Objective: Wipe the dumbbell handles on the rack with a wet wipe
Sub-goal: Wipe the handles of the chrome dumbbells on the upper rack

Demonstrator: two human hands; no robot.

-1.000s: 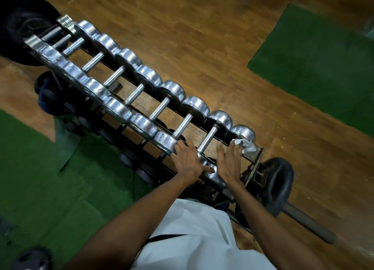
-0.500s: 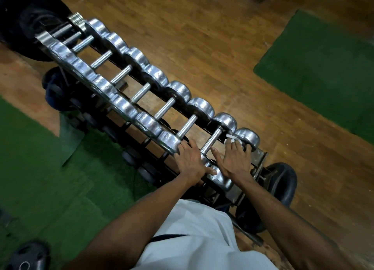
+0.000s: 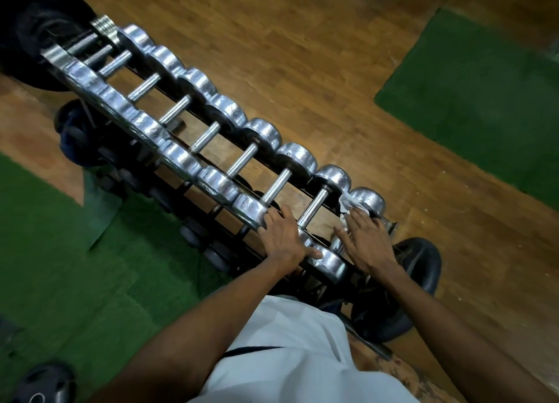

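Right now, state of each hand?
Left hand: open, fingers flat on the dumbbell heads.
Right hand: open, fingers pressing the wet wipe onto the end dumbbell.

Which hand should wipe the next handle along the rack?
Right. The right hand already has the wet wipe under its fingers at the end dumbbell. The left hand only rests on the near dumbbell heads, steadying.
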